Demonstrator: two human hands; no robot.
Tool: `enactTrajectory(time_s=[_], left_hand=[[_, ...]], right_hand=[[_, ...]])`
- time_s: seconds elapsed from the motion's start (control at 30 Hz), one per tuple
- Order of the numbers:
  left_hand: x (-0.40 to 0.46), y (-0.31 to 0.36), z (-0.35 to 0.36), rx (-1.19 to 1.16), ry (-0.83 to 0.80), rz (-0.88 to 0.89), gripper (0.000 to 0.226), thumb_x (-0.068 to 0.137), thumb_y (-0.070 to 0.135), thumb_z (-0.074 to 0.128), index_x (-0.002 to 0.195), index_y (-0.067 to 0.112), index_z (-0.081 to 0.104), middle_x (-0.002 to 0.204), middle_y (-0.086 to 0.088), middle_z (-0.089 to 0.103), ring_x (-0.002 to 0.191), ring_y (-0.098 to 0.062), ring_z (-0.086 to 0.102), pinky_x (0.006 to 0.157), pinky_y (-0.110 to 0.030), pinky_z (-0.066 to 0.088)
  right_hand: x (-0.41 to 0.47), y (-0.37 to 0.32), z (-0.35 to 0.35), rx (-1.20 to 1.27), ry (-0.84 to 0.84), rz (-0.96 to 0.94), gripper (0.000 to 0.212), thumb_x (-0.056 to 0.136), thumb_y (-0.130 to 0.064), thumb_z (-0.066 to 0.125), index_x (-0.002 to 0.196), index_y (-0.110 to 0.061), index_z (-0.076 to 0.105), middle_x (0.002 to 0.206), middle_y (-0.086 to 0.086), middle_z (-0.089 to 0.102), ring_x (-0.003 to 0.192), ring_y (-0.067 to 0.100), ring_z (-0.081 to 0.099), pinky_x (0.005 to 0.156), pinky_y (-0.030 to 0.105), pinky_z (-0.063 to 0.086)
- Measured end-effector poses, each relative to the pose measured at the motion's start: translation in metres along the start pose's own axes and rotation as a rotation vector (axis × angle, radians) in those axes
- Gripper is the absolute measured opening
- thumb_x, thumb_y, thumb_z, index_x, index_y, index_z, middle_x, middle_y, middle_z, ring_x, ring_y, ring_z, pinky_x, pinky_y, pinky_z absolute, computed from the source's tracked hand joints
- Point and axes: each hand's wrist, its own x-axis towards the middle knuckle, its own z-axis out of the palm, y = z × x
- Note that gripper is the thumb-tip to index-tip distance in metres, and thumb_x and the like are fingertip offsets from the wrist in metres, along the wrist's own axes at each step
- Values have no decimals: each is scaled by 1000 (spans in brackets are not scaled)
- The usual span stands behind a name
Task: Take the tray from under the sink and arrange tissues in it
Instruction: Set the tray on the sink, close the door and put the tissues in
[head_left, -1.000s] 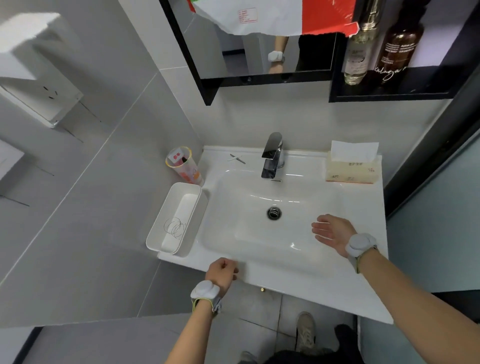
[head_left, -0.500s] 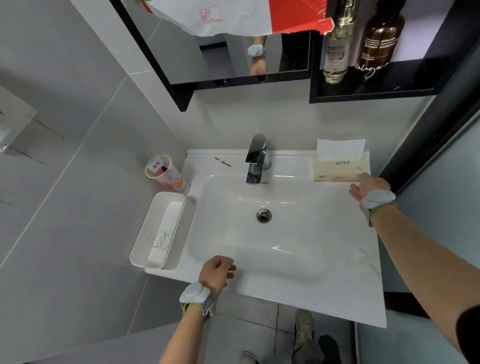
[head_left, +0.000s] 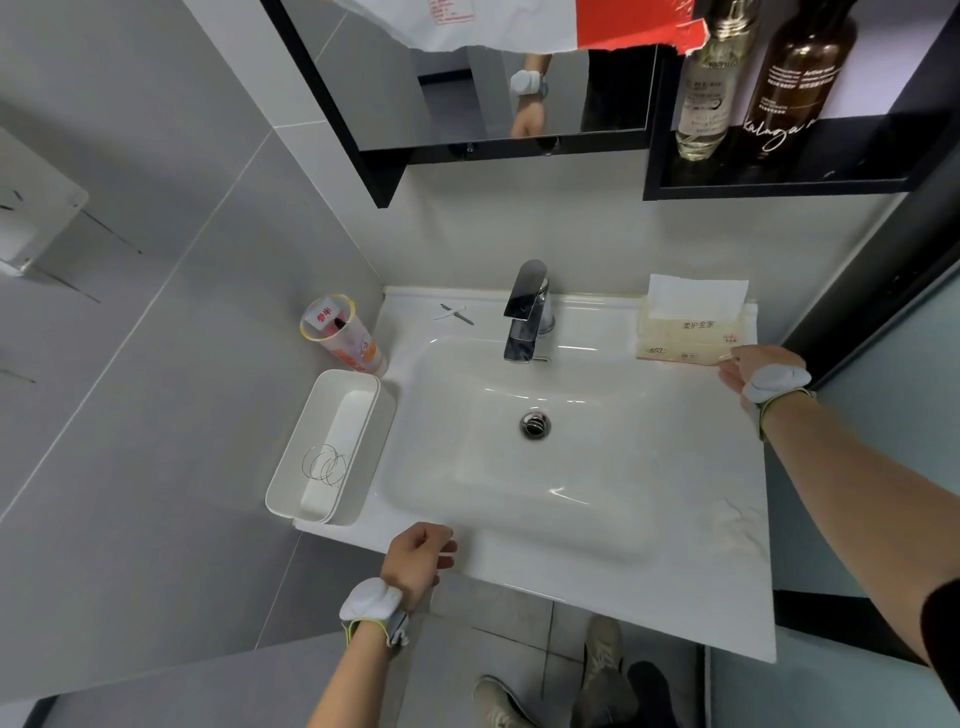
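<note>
1. On the left rim of the white sink (head_left: 675, 587), a white rectangular tray (head_left: 306, 452) sits with its long side along the basin, just beside the grey tiled wall; a few thin wire rings (head_left: 324, 465) lie in its near end.
2. Behind the tray stands a clear plastic cup (head_left: 343, 338) with a yellow rim, tilted toward the wall.
3. At the back right corner of the counter rests a soft pack of tissues (head_left: 685, 335) — one white sheet stands up from its top.
4. The right hand (head_left: 753, 366) reaches to the pack's near right corner, fingertips touching it; whether they have closed on it cannot be told from this angle.
5. The left hand (head_left: 418, 556) hovers at the sink's front edge, loosely curled and holding nothing.
6. A chrome faucet (head_left: 527, 312) rises at the back centre, the drain (head_left: 535, 425) in front of it — a small white stick-like item (head_left: 457, 313) lies left of the faucet.
7. Two bottles (head_left: 753, 78) stand on the black shelf (head_left: 779, 187) above the tissues.
</note>
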Motion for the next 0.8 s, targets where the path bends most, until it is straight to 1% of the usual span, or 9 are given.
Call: enactTrajectory(time_s=[0.07, 0.17, 0.2, 0.3, 0.47, 0.6, 0.67, 0.73, 0.8], left_hand=[[-1, -2, 0, -11, -6, -2, 17, 95, 19, 55, 99, 7, 68, 96, -11, 74, 78, -23, 67, 66, -30, 44], [-1, -3, 1, -20, -6, 3, 17, 95, 19, 56, 98, 8, 69, 96, -11, 75, 78, -23, 67, 66, -30, 45], [-1, -3, 2, -24, -7, 6, 17, 95, 19, 56, 98, 8, 69, 96, -11, 74, 78, -23, 67, 66, -30, 45], [0, -4, 6, -43, -13, 20, 17, 94, 18, 56, 98, 6, 69, 96, -12, 74, 79, -24, 67, 64, -30, 46], [-2, -2, 16, -91, -68, 21, 16, 93, 20, 58, 96, 9, 70, 96, -11, 75, 78, -23, 67, 66, -30, 46], [-1, 7, 21, -137, -95, 35, 16, 92, 20, 59, 96, 10, 70, 96, -10, 75, 77, -22, 67, 68, -32, 48], [1, 11, 21, -142, -120, 76, 15, 92, 21, 59, 97, 12, 70, 102, -9, 73, 84, -23, 68, 70, -33, 50], [5, 17, 26, -104, -143, 140, 14, 93, 22, 59, 101, 17, 70, 110, -9, 70, 94, -23, 66, 76, -35, 53], [6, 23, 26, -38, -177, 197, 26, 93, 26, 60, 118, 18, 66, 124, -5, 64, 107, -20, 60, 97, -39, 51]], right_hand=[[-7, 2, 2, 21, -8, -9, 48, 93, -10, 53, 139, 0, 44, 138, 19, 55, 74, 13, 60, 73, 26, 57], [-16, 5, 4, 59, -12, -8, 48, 91, -5, 54, 137, 2, 45, 137, 22, 55, 74, 17, 61, 88, 36, 56], [-19, 8, 5, 65, -11, -4, 48, 91, -4, 55, 137, 2, 45, 137, 22, 55, 75, 17, 61, 88, 35, 57], [-34, 14, 4, 110, -14, 13, 50, 90, -3, 56, 139, 1, 44, 137, 20, 54, 79, 18, 63, 70, 27, 60], [-64, 32, 2, 185, -19, 141, 38, 91, -4, 61, 128, -1, 56, 121, 18, 65, 87, 22, 71, 69, 29, 61], [-96, 54, 4, 189, -63, 200, 28, 88, -3, 63, 116, 2, 60, 113, 17, 70, 88, 31, 74, 79, 37, 61], [-122, 65, 9, 178, -79, 182, 19, 90, -1, 60, 109, 1, 59, 108, 16, 69, 87, 33, 72, 83, 37, 60], [-142, 77, 15, 155, -110, 185, 12, 92, 1, 58, 103, 0, 58, 104, 16, 68, 86, 33, 71, 85, 37, 59], [-162, 88, 24, 126, -140, 187, 10, 91, 2, 59, 101, 0, 58, 101, 19, 68, 82, 35, 70, 77, 35, 62]])
